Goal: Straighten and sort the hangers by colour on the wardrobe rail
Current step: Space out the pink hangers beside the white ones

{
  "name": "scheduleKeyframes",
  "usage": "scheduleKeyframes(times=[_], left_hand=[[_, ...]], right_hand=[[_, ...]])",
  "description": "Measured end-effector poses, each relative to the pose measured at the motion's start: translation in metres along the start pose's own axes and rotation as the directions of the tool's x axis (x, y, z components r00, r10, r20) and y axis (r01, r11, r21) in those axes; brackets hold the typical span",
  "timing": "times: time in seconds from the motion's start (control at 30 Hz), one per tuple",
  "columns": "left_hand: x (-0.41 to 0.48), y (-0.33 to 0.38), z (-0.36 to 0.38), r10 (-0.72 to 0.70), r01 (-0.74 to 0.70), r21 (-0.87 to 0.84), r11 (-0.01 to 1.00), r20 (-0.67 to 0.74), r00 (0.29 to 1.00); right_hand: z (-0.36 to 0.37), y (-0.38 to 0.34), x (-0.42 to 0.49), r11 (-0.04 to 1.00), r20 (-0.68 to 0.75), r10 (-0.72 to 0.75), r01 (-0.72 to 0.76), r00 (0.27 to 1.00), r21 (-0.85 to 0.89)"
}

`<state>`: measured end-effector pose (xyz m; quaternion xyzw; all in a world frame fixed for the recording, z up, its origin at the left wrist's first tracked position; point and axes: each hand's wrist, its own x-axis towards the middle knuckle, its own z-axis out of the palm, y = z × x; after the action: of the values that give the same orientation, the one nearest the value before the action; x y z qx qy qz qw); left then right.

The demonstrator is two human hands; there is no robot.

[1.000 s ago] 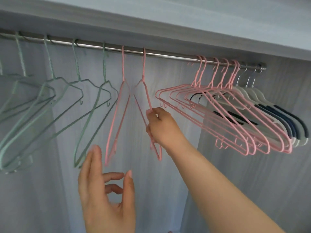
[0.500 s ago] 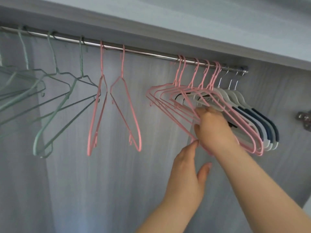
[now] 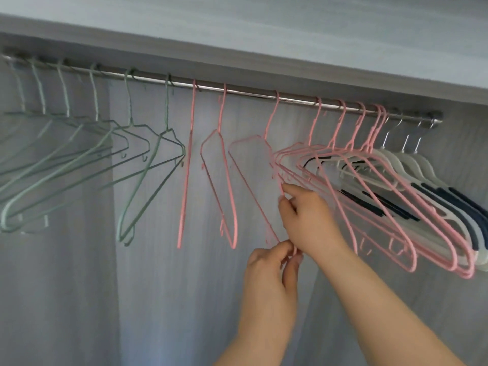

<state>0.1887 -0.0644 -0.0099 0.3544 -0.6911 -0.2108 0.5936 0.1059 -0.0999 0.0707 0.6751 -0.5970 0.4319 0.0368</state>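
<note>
Closest to us is our left hand [image 3: 272,276], coming up from the bottom of the view. Its thumb and fingertips pinch the lowest corner of a thin pink wire hanger [image 3: 270,120]. Just above it, our right hand [image 3: 309,217] reaches in from the lower right and curls its fingers round the same hanger's near arm, so both hands are clamped on that one hanger, one above the other and nearly touching.

The hanger itself hangs by its hook on the round silver metal rail [image 3: 250,93], a bit right of the middle and turned at an angle. To its left are two more pink wire hangers [image 3: 186,178] – spaced apart, one turned almost edge-on to us. Just right of our hands is a bunch of pink wire hangers [image 3: 396,186], their hooks closer together and their arms overlapping. Behind those, at the rail's far right end, are a few chunky white plastic hangers [image 3: 422,167] with dark navy grip strips.

The left half of the rail is all pale mint-green wire hangers [image 3: 142,178], splayed and crossing each other – pretty messy, honestly.

Over the rail runs a grey wood-grain shelf board [image 3: 264,43], and behind everything is the grey wood-grain back panel [image 3: 171,299] of the wardrobe.
</note>
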Motion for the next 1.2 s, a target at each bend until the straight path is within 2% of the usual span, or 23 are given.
scheduleKeyframes(times=[0.13,0.3,0.47,0.57,0.6,0.7,0.73,0.8,0.87,0.93,1.0,1.03,1.1,1.2], left_hand=[[0.001,-0.010,-0.016,0.019,-0.018,0.031,0.999,-0.054,0.998],[0.003,-0.016,-0.023,-0.002,0.001,-0.012,1.000,-0.065,0.998],[0.003,-0.018,-0.024,-0.029,0.025,-0.065,0.998,-0.067,0.997],[0.001,-0.016,-0.022,-0.044,0.037,-0.098,0.994,-0.071,0.996],[-0.001,-0.016,-0.022,-0.051,0.041,-0.116,0.992,-0.083,0.995],[-0.012,-0.015,-0.021,-0.074,0.051,-0.154,0.987,-0.152,0.986],[-0.017,-0.016,-0.020,-0.061,0.033,-0.150,0.988,-0.185,0.981],[-0.027,-0.018,-0.016,-0.002,-0.031,-0.130,0.991,-0.245,0.970],[-0.036,-0.018,-0.011,0.121,-0.146,-0.065,0.987,-0.291,0.949],[-0.043,-0.016,-0.005,0.233,-0.245,0.005,0.969,-0.334,0.913],[-0.046,-0.016,0.004,0.300,-0.306,0.027,0.952,-0.299,0.906],[-0.043,-0.015,0.008,0.295,-0.301,0.013,0.954,-0.241,0.925],[-0.033,-0.011,0.010,0.177,-0.184,-0.053,0.982,-0.114,0.978],[-0.019,-0.005,0.011,0.014,-0.019,-0.136,0.991,-0.038,0.999]], right_hand=[[0.017,-0.012,0.005,1.000,-0.016,-0.028,0.028,0.999,0.012],[0.026,-0.022,0.006,0.997,-0.038,-0.071,0.072,0.997,0.036],[0.029,-0.026,0.008,0.997,-0.022,-0.038,0.039,0.999,0.067],[0.018,-0.028,0.002,0.998,0.028,-0.012,0.014,1.000,-0.058],[0.009,-0.027,-0.001,0.993,-0.010,-0.026,0.025,1.000,-0.118],[-0.030,-0.016,-0.007,0.978,-0.282,-0.124,0.069,0.951,-0.199],[-0.041,-0.007,-0.006,0.974,-0.319,-0.115,0.044,0.941,-0.222],[-0.053,0.014,-0.001,0.965,-0.250,0.038,-0.100,0.967,-0.241],[-0.047,0.027,-0.001,0.968,-0.094,0.208,-0.219,0.974,-0.122],[-0.034,0.030,-0.003,0.928,0.025,0.319,-0.317,0.948,0.194],[-0.023,0.027,-0.006,0.725,0.132,0.406,-0.407,0.904,0.556],[-0.020,0.024,-0.008,0.621,0.180,0.416,-0.423,0.891,0.660],[-0.018,0.019,-0.009,0.484,0.259,0.387,-0.434,0.885,0.760],[-0.016,0.014,-0.010,0.379,0.310,0.351,-0.436,0.884,0.816]])
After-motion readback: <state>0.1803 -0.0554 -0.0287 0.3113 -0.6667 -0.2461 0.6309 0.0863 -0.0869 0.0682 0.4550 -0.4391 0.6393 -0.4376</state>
